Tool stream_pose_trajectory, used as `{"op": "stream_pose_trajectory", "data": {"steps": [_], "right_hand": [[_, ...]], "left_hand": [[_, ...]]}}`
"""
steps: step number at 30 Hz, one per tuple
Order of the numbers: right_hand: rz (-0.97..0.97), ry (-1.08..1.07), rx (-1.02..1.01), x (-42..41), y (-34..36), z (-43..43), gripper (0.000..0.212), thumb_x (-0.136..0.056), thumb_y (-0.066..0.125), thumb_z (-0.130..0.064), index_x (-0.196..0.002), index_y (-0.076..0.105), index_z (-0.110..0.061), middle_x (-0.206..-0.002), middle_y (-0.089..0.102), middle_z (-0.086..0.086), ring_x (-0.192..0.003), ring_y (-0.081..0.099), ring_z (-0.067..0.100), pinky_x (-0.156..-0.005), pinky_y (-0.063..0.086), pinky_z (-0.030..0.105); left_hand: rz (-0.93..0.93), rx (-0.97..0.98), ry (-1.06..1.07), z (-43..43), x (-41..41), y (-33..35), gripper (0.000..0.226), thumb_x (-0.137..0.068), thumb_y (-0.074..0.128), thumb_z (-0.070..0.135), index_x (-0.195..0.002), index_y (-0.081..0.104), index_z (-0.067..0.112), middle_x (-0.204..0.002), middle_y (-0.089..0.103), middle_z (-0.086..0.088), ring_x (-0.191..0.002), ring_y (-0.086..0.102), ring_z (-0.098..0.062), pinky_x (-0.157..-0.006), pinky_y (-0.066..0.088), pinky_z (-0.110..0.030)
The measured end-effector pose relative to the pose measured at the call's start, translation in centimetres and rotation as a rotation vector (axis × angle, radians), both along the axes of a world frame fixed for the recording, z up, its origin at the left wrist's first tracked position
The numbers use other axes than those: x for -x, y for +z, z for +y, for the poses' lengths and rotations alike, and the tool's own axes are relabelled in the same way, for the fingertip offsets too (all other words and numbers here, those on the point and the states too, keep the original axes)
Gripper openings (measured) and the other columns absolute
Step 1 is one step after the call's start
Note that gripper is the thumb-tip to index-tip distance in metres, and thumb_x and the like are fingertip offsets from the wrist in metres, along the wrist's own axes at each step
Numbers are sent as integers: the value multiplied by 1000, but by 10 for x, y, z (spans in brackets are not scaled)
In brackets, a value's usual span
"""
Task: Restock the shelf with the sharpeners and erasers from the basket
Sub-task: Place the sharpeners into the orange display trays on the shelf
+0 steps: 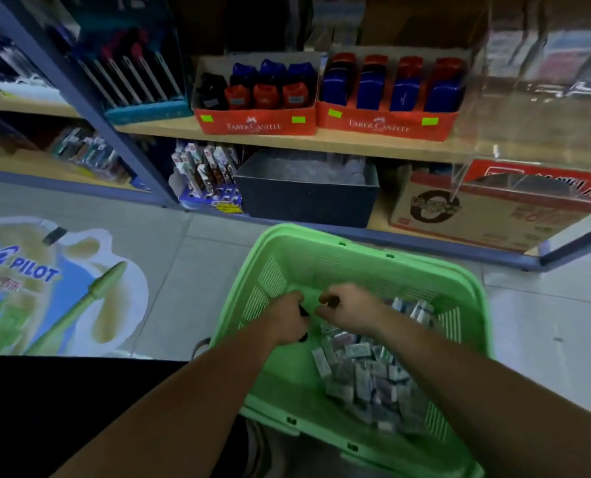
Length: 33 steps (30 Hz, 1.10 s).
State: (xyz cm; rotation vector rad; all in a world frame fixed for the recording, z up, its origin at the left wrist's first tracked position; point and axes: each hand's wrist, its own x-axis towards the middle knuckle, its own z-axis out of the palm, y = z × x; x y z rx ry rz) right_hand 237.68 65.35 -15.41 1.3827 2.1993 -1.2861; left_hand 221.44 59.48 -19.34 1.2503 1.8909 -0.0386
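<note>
Well, starting at my far left, a Pilot floor sticker (45, 281) with a green pen printed on it lies on the grey tiles. Next to it stands the shelf (170, 131), its wooden board carrying a teal tray of pens (142, 81), with a rack of carded pens (204, 174) on the level below. Further along the board sits a red Faber-Castell box (256, 122) holding blue, red and black items in rows. Below that, in the lower middle of my view, the left hand (285, 317) reaches into the green basket (321, 236), which sits on the floor just in front of the shelf. Its fingers are curled round a small black piece (302, 310), too blurred for me to name. A dark bin (304, 198) stands on the bottom shelf behind the basket. The right hand (349, 310) is just beside the left, also inside the basket, fingers curled with something dark at the tips; I cannot tell whether it is actually held. Right of the hands, a heap of wrapped erasers (366, 374) fills the basket's right side. Above, a second red box (383, 124) touches the first and holds taller blue items with red tops. Lower right, a printed cardboard box (487, 215) rests on the bottom shelf, and a clear plastic case (546, 98) stands at the far right.
</note>
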Motion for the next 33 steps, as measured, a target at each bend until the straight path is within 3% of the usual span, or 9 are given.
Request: {"op": "stream_pose_trajectory", "data": {"steps": [2,4,8,12,16,21,24,28,33], "right_hand": [[19,-107,34,1,-24,-9,48,-103,62,-40,-142,61,-12,-137,66,10,-119,64,25,-95,52,33],[26,-144,26,-1,-40,-12,49,-103,63,-41,-142,61,-12,-139,66,11,-121,64,26,-100,53,36],[111,-272,42,-8,-60,-5,30,-102,65,-31,-126,71,-15,-117,73,5,-102,69,21,-85,54,31],[198,-429,76,-13,-70,-2,8,-102,65,-23,-104,73,-21,-93,70,-9,-89,64,11,-75,45,22],[240,-475,114,-20,-77,-5,9,-102,65,-17,-97,72,-21,-86,67,-17,-80,59,-4,-65,41,6],[317,-584,150,-22,-70,-3,18,-105,61,-23,-89,71,-22,-79,69,2,-71,61,18,-71,52,34],[335,-710,380,-16,-50,4,30,-105,57,-48,-113,70,-22,-113,72,10,-101,69,27,-87,62,53],[479,-852,919,-7,-4,14,60,-103,40,-67,-133,63,-20,-128,70,15,-106,73,36,-72,63,48],[523,-786,824,-9,59,25,58,-104,44,-61,-133,65,-15,-115,76,10,-91,72,22,-67,60,36]], "left_hand": [[-45,32,148,-9,-2,-31,67,-94,71,26,-152,40,9,-139,56,-18,-119,61,-35,-93,53,-36],[-35,35,212,-14,-1,-56,90,-91,75,34,-163,22,24,-153,36,-20,-126,56,-40,-104,52,-46],[92,83,86,-15,-9,-81,98,-88,77,38,-162,12,42,-159,14,-17,-135,39,-45,-113,42,-51],[174,4,40,-9,-20,-94,80,-86,77,31,-153,34,40,-149,23,-17,-125,34,-41,-99,46,-47],[89,-14,47,-3,-14,-97,81,-74,86,28,-142,43,37,-140,31,-15,-121,41,-40,-99,51,-49],[-140,-59,89,2,-11,-71,82,-64,88,29,-133,45,44,-122,39,-5,-108,60,-33,-102,54,-41],[-331,-152,70,12,-18,-33,83,-66,88,25,-136,47,40,-114,51,6,-105,64,-23,-97,56,-36],[-494,-267,70,23,-27,21,88,-70,92,25,-143,46,42,-118,67,15,-110,65,-7,-99,55,-28],[-560,-414,30,21,-11,81,74,-80,89,34,-145,55,34,-124,71,11,-115,66,-3,-105,51,-26]]}}
